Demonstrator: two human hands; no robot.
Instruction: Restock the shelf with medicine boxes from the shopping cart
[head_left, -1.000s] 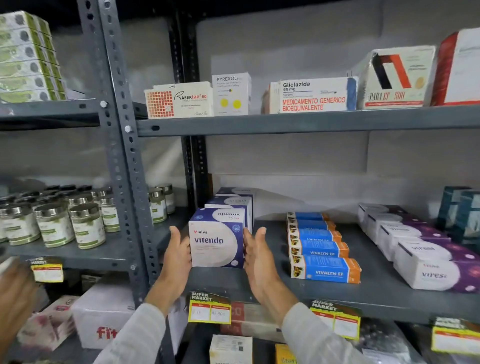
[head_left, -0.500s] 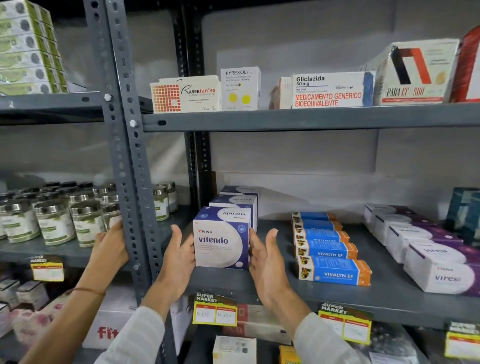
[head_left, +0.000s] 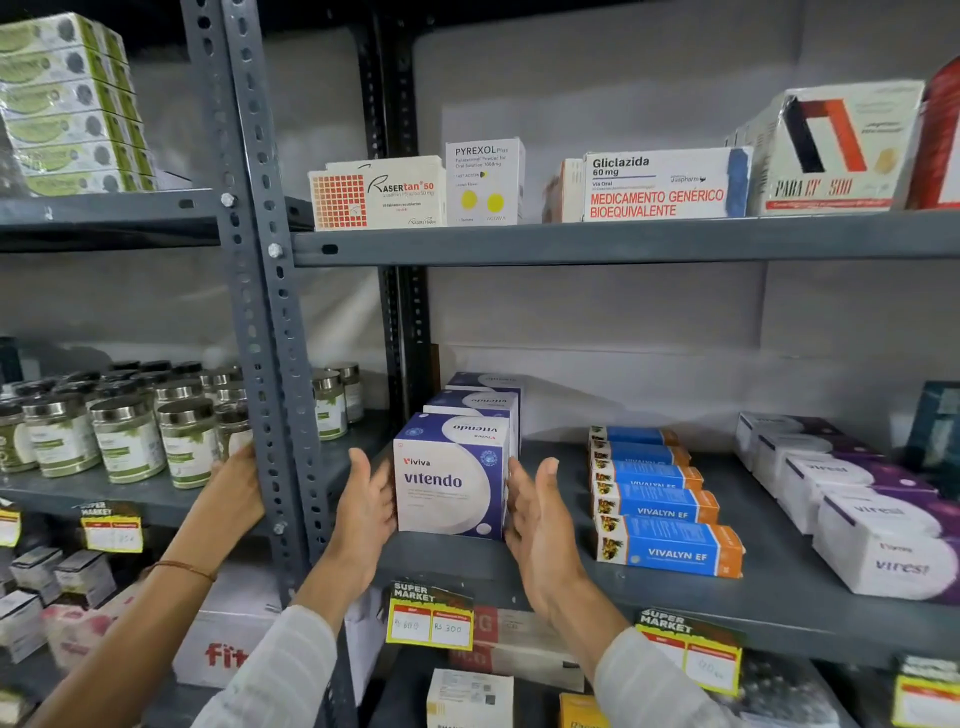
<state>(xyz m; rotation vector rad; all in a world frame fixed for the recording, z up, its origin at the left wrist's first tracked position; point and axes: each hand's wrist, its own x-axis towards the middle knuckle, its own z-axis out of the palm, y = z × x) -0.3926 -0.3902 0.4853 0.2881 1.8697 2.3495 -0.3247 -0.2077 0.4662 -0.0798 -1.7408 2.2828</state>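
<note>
A blue-and-white vitendo box (head_left: 449, 480) stands upright on the grey middle shelf (head_left: 571, 582), at the front of a row of two more like it (head_left: 475, 402). My left hand (head_left: 366, 512) is flat against its left side, fingers spread. At the box's right side my right hand (head_left: 537, 519) is also flat, with its fingertips at the edge. Neither hand curls around the box, which rests on the shelf. The shopping cart is out of view.
Blue Vivalyn EF boxes (head_left: 670, 548) lie in a row right of the vitendo boxes, with white-purple boxes (head_left: 883, 551) further right. Another person's hand (head_left: 236, 486) rests by the upright post (head_left: 275, 364) and several jars (head_left: 124, 436). Medicine boxes (head_left: 660, 184) line the upper shelf.
Another person's arm came in from the lower left and its hand settled by the post. My hands stayed on either side of the vitendo box, which has not moved.
</note>
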